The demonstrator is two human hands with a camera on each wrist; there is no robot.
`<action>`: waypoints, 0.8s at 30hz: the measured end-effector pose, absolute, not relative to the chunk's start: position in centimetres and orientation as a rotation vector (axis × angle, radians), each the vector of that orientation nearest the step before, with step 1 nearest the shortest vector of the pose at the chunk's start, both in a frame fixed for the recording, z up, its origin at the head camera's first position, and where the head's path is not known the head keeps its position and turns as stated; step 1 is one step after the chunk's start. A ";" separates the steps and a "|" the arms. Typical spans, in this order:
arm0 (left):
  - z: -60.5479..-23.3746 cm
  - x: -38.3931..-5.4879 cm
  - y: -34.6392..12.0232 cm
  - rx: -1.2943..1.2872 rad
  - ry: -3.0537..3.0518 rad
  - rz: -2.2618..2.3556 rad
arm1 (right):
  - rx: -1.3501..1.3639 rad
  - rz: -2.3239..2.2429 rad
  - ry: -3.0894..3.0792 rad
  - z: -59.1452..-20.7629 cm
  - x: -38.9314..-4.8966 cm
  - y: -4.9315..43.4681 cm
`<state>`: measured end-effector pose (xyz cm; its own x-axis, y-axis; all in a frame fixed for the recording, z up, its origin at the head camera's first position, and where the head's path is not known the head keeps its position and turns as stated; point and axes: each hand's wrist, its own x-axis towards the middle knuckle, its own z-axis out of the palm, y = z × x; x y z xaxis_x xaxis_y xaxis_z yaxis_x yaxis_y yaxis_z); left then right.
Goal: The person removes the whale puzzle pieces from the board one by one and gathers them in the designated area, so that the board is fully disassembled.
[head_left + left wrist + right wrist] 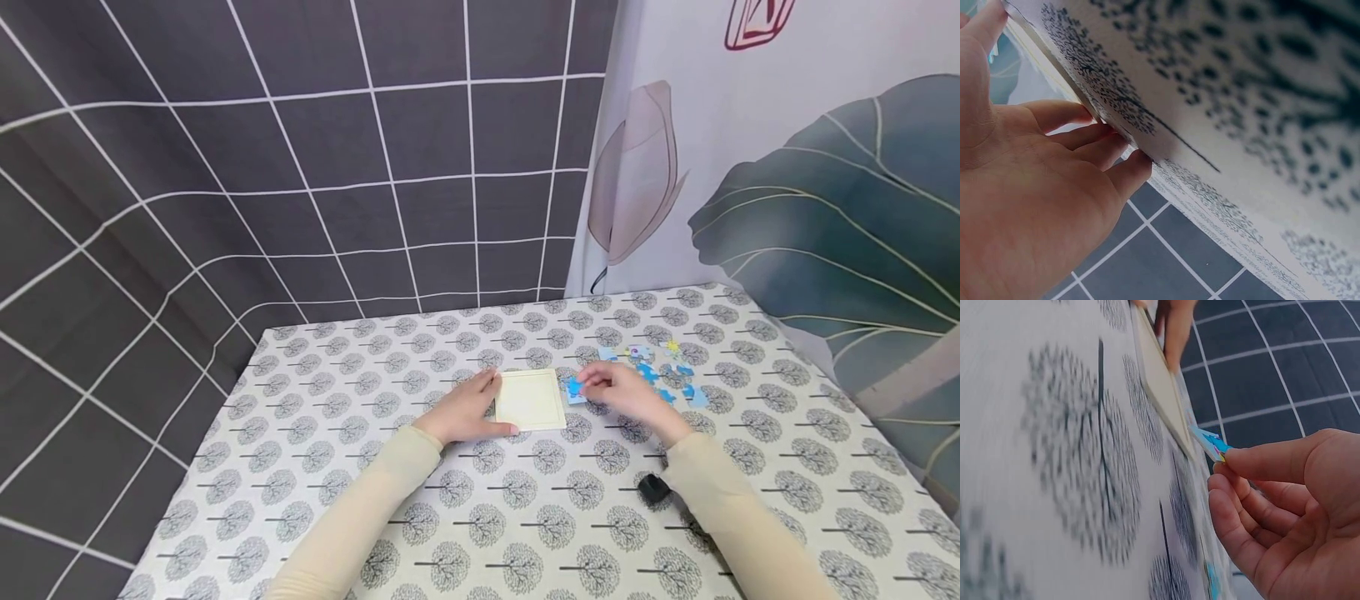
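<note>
My left hand holds the left side of a square cream puzzle tray lying on the table, thumb at its near corner and fingertips along its edge. In the left wrist view these fingertips touch the tray's rim. Just right of the tray, my right hand pinches a blue jigsaw piece between thumb and fingers. The right wrist view shows this piece tilted, off the cloth, near the tray's corner. No piece shows inside the tray.
Several loose jigsaw pieces, mostly blue, lie scattered beyond and right of my right hand. A small black object is by the right sleeve. A tree-print cloth covers the table; a dark grid curtain hangs behind.
</note>
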<state>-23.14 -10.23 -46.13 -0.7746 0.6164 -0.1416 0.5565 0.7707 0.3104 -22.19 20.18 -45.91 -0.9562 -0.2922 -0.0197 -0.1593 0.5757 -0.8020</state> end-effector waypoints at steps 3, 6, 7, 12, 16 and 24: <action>-46.1 -23.1 -10.3 0.917 2.729 0.374 | -0.359 -1.364 2.621 -45.6 -21.8 21.3; -46.1 -23.1 -10.3 0.915 2.728 0.378 | -0.312 -1.384 2.614 -45.3 -21.4 22.3; -46.2 -23.1 -10.3 0.914 2.726 0.378 | -0.311 -1.386 2.616 -45.2 -21.3 22.6; -46.2 -23.0 -10.3 0.911 2.723 0.387 | -0.302 -1.332 2.698 -45.3 -21.2 24.0; -46.1 -22.9 -10.3 0.908 2.727 0.382 | -0.296 -1.253 2.762 -45.4 -21.3 24.9; -46.1 -23.0 -10.3 0.911 2.725 0.380 | -0.265 -1.192 2.771 -45.5 -21.1 25.8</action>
